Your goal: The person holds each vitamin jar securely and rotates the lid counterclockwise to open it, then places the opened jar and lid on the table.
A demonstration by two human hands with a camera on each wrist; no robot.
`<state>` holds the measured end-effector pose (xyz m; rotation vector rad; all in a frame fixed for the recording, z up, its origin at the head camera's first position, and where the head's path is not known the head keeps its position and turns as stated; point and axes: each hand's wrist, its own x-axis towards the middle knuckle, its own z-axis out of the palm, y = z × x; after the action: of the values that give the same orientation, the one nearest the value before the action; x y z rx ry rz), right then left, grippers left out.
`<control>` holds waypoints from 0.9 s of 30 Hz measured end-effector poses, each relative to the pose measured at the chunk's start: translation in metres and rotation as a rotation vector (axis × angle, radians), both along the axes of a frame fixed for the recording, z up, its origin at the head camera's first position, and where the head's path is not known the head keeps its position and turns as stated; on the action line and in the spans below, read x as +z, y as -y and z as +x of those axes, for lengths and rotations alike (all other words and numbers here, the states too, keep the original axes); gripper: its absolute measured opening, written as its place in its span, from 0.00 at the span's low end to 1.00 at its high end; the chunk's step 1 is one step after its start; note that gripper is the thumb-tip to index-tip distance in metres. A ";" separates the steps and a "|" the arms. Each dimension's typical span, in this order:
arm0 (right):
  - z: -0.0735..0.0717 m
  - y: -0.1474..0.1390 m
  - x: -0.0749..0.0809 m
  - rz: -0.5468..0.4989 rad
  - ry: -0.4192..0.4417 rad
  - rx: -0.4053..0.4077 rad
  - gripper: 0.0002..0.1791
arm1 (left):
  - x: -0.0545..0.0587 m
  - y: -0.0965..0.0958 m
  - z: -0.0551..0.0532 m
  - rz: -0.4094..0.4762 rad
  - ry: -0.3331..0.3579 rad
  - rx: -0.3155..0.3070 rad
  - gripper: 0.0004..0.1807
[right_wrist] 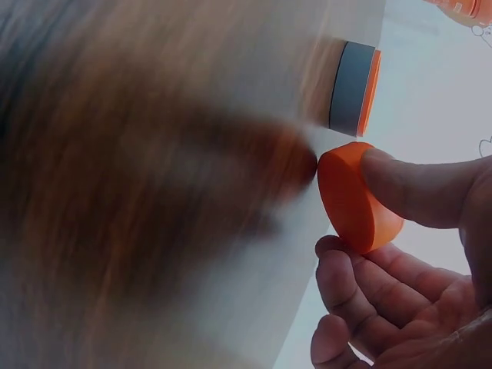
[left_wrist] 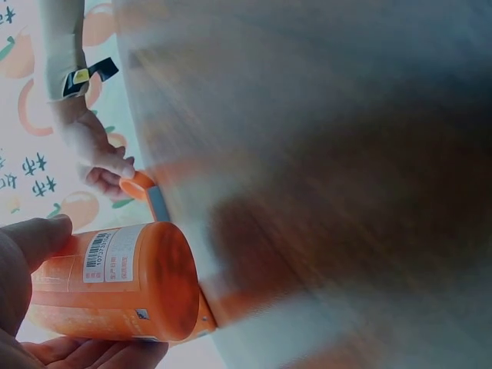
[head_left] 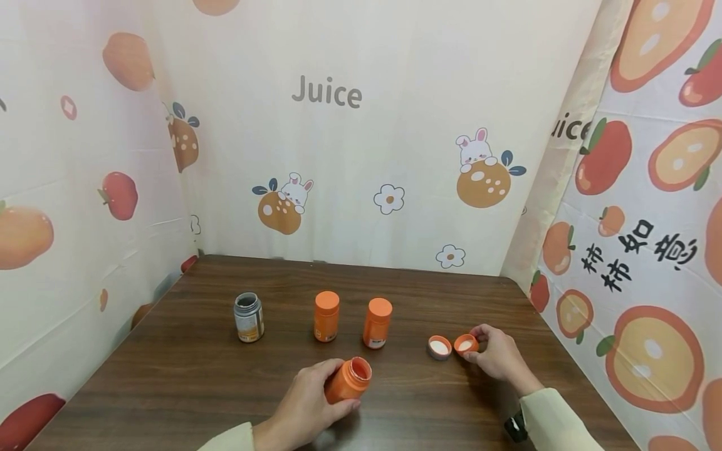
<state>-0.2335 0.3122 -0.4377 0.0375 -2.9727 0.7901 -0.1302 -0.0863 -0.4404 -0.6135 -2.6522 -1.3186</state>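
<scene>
Orange bottles (head_left: 341, 383), three; grey bottle (head_left: 249, 321), one; loose caps (head_left: 465, 345), two.

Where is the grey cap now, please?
In the head view, the grey cap lies on the table, right of centre, beside the orange cap the right hand holds.

You have three orange bottles (head_left: 327, 316) (head_left: 377, 323) (head_left: 341, 384), one grey bottle (head_left: 249, 319), one loose orange lid (head_left: 465, 344), one loose grey lid (head_left: 439, 348) and one table (head_left: 180, 376).

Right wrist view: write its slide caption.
Right hand pinches an orange bottle cap beside a gray-and-orange cap resting on the wood-grain table.
</scene>
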 end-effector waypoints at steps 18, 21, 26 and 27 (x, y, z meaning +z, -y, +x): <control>0.002 -0.005 -0.005 0.115 0.049 0.025 0.23 | 0.000 0.001 0.000 -0.011 0.029 0.000 0.31; 0.002 -0.005 -0.005 0.136 0.047 0.027 0.23 | 0.001 0.001 0.001 -0.002 0.018 -0.002 0.30; 0.003 -0.004 -0.004 0.143 0.047 0.036 0.26 | 0.002 0.002 0.002 0.011 0.013 0.006 0.31; 0.003 -0.004 -0.003 0.141 0.048 0.037 0.27 | 0.002 0.002 0.002 0.012 0.015 0.008 0.31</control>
<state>-0.2304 0.3166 -0.4407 0.0823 -3.0765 0.5914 -0.1283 -0.0888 -0.4386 -0.5938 -2.6536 -1.3410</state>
